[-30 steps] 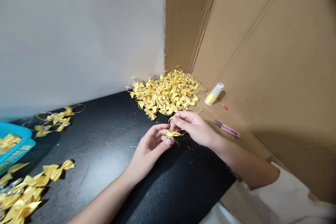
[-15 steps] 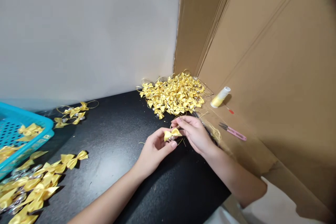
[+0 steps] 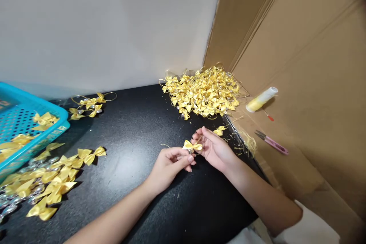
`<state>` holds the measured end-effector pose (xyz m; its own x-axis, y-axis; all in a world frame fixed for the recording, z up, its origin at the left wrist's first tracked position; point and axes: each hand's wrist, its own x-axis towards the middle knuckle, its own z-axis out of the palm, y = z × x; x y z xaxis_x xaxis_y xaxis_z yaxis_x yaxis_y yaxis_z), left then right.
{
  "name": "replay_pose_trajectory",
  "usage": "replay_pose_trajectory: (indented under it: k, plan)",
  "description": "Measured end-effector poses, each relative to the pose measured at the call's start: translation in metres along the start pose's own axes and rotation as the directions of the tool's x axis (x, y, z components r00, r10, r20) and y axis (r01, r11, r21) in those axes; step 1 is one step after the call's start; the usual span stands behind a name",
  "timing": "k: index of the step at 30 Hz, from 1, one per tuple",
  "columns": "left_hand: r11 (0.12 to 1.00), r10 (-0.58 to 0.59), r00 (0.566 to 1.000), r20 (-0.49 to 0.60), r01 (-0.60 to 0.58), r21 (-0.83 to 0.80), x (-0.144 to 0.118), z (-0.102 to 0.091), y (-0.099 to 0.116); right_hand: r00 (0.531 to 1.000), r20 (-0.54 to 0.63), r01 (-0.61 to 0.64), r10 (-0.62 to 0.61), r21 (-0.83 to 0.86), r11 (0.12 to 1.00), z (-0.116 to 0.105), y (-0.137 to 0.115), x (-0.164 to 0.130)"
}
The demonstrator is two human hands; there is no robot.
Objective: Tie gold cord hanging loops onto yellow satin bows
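Observation:
A yellow ribbon bow (image 3: 192,145) with a small silver bell or bead (image 3: 190,151) below it is pinched between the thumb and fingers of my left hand (image 3: 173,162). Right beside the bow, my right hand (image 3: 215,146) has its fingers curled round a thin gold cord (image 3: 199,138) that runs from it. Part of the cord is hidden by the fingers. Beyond my right hand, a single yellow bow (image 3: 220,130) lies near the edge of the black table (image 3: 128,133).
Many corded bows form a pile (image 3: 204,91) at the back corner. On the left are a blue basket (image 3: 54,131) of bows, loose bows (image 3: 61,177) and silver beads (image 3: 17,200). Pink-handled snips (image 3: 273,144), a thread spool (image 3: 261,100) and cut cord (image 3: 248,142) lie right, beside cardboard (image 3: 311,84).
My view has shifted, so the surroundings sit further right. My right hand has turned slightly, palm more in sight, and a bow behind it now shows. The left hand keeps its bow.

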<state>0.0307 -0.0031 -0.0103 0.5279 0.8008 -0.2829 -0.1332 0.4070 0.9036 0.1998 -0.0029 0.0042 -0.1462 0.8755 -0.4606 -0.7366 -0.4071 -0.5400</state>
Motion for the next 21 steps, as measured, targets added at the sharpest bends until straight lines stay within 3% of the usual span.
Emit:
replay_pose_trajectory:
  k: [5,10,15,21]
  plan:
    - [0.996,0.052,0.999,0.012,-0.051,-0.074,-0.003,0.0,-0.001,0.995,-0.016,-0.092,0.094,0.094,0.991,-0.004,0.001,0.002]
    - [0.979,0.145,0.989,-0.037,-0.148,-0.137,-0.001,-0.001,-0.007,0.994,0.017,-0.109,0.108,0.079,0.991,-0.005,0.007,0.001]
    - [0.985,0.144,0.985,-0.099,-0.152,-0.078,0.001,-0.004,-0.009,0.998,0.037,0.054,-0.051,-0.082,0.995,-0.003,0.014,-0.005]
    - [0.98,0.139,0.979,-0.151,-0.158,-0.124,0.001,-0.004,-0.009,0.964,0.085,0.267,-0.254,-0.376,0.887,0.001,0.014,-0.011]
